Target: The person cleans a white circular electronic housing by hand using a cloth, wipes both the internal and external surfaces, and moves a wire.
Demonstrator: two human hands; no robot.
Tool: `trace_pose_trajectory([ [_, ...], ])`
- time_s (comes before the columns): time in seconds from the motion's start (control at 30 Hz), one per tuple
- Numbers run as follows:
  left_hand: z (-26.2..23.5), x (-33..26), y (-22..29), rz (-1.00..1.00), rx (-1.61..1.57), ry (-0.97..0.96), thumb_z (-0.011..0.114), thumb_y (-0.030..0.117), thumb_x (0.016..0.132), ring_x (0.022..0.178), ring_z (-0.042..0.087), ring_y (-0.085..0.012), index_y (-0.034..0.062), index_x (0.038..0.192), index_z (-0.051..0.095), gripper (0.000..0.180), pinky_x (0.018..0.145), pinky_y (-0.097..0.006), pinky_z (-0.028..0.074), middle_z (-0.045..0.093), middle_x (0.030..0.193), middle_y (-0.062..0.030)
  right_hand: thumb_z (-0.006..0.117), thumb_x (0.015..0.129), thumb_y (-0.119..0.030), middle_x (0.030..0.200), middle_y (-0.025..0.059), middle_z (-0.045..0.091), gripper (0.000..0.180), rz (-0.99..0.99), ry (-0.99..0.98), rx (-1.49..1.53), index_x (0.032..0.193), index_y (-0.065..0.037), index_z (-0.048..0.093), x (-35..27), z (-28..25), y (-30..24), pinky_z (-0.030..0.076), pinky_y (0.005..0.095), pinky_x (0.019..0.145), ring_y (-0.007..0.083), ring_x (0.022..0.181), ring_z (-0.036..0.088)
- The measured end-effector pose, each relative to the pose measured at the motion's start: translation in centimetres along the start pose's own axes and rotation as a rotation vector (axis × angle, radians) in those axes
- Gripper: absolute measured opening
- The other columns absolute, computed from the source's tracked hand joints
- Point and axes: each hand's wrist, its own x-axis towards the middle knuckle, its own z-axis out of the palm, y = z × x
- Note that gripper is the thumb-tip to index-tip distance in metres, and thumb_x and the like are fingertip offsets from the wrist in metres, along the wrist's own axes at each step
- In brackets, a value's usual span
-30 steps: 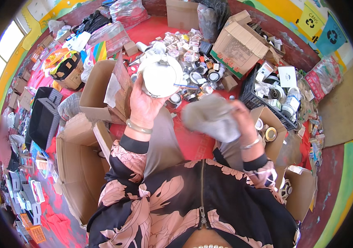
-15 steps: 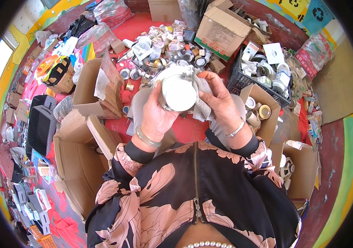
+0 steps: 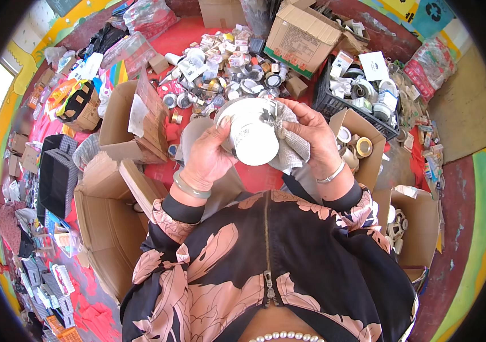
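A white round lamp fitting [image 3: 257,142], which looks like a downlight with a wider rim behind a flat disc, is held up in front of my chest. My left hand [image 3: 211,151] grips its left side, thumb on the white surface. At its right side my right hand [image 3: 314,137] is closed on a grey, rough-woven cloth [image 3: 293,149]. The cloth is bunched against the fitting's upper right side, near a small dark metal part. My right fingers are partly hidden behind the cloth.
Beyond my hands lies a large heap of mixed lamp parts [image 3: 229,62]. An open cardboard box [image 3: 112,222] stands at my left. On the right are a black crate [image 3: 340,108] of white fittings, a box with round parts [image 3: 362,125] and another open box [image 3: 419,228].
The fitting has tilted and turned, so that its printed side shows and the disc sits lower. The cloth has shifted onto its upper right side.
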Motion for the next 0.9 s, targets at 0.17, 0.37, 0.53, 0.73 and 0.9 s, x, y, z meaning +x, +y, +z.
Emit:
trace_pose_trajectory([
  [0.17, -0.9, 0.1, -0.4, -0.075, -0.113, -0.013, 0.048, 0.023, 0.093, 0.116, 0.051, -0.0316, -0.0044, 0.132, 0.033, 0.050, 0.095, -0.049, 0.043, 0.048, 0.127, -0.0181, 0.058, 0.082, 0.001, 0.103, 0.0066, 0.064, 0.037, 0.003, 0.012, -0.166, 0.119, 0.003, 0.054, -0.1, -0.7, -0.4, 0.047, 0.0233, 0.079, 0.0111, 0.090, 0.060],
  [0.37, -1.3, -0.2, 0.1, -0.143, 0.034, 0.073, 0.048, 0.022, 0.094, 0.106, 0.057, -0.0235, -0.0048, 0.124, 0.045, 0.041, 0.088, -0.039, 0.049, 0.056, 0.116, -0.0135, 0.056, 0.088, -0.008, 0.101, 0.0062, 0.062, 0.033, -0.086, 0.224, -0.111, 0.118, 0.003, 0.052, 1.3, -5.5, -2.7, 0.048, 0.0233, 0.077, 0.0116, 0.087, 0.059],
  [0.53, -0.3, 0.9, -0.3, -0.241, 0.290, 0.201, 0.051, 0.021, 0.092, 0.096, 0.060, -0.0173, -0.0040, 0.120, 0.050, 0.037, 0.080, -0.033, 0.050, 0.060, 0.109, -0.0096, 0.056, 0.089, -0.022, 0.110, 0.0156, 0.060, 0.041, -0.323, -0.072, -1.101, 0.125, -0.003, 0.048, 1.6, -0.7, -3.0, 0.046, 0.0320, 0.085, 0.0254, 0.095, 0.060],
  [0.73, -0.9, 1.0, -1.2, -0.209, 0.415, 0.168, 0.053, 0.021, 0.091, 0.092, 0.060, -0.0156, -0.0045, 0.114, 0.055, 0.034, 0.079, -0.030, 0.049, 0.062, 0.103, -0.0078, 0.063, 0.084, -0.019, 0.108, 0.0103, 0.064, 0.038, 0.118, -0.326, -0.669, 0.116, 0.000, 0.056, 3.3, -2.6, 0.3, 0.045, 0.0273, 0.082, 0.0146, 0.095, 0.059],
  [0.9, -0.8, 0.7, -1.2, -0.181, 0.301, 0.191, 0.055, 0.020, 0.090, 0.086, 0.062, -0.0165, -0.0061, 0.111, 0.056, 0.034, 0.075, -0.030, 0.050, 0.063, 0.098, -0.0094, 0.066, 0.082, -0.015, 0.096, 0.0054, 0.065, 0.034, 0.153, -0.264, -0.701, 0.112, -0.001, 0.059, 3.0, -3.9, 0.2, 0.045, 0.0239, 0.075, 0.0085, 0.084, 0.057],
])
